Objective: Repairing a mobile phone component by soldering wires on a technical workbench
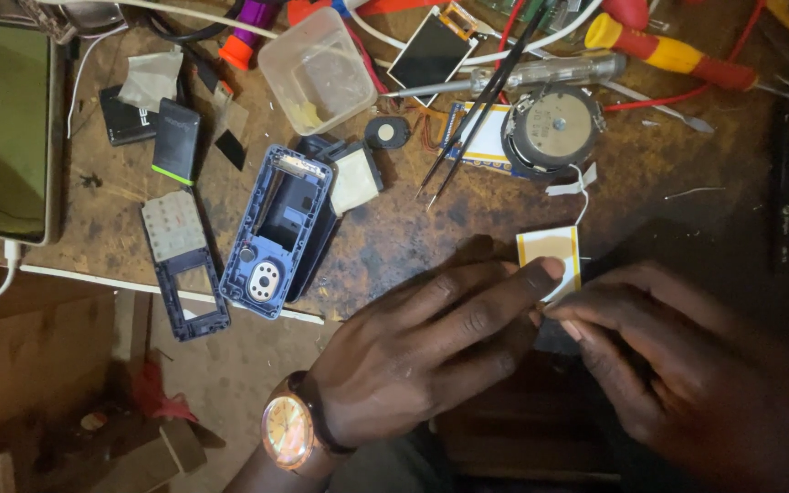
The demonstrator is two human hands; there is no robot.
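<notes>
Left hand [431,347]: fingers [513,292] stretched out flat and close together, forefinger tip pressed on the small white panel with a yellow border [554,260]; nothing clasped; wristwatch [287,429] on the wrist

Right hand [678,365]: fingertips [570,319] drawn narrow, pinching at the near edge of the same panel; a dark part lies beneath, mostly hidden, kind not clear

Panel: near right of the worn brown bench [394,228], a thin white lead running from its far edge toward the round metal speaker [554,128]

Step in hand, by judgement: seating or peeling the panel, one hand steadying, the other working the edge; the next move calls for a light, even pull or press without creasing it

Left of the hands: blue phone housing [280,233] lying open; grey keypad frame [180,260]; black battery with green end [175,141]

Far: black tweezers [477,105]; clear plastic tub [317,68]; small display panel [433,47]; red and yellow screwdriver [678,50]

Far left: smartphone [6,128] face up, white cable at its near end
</notes>
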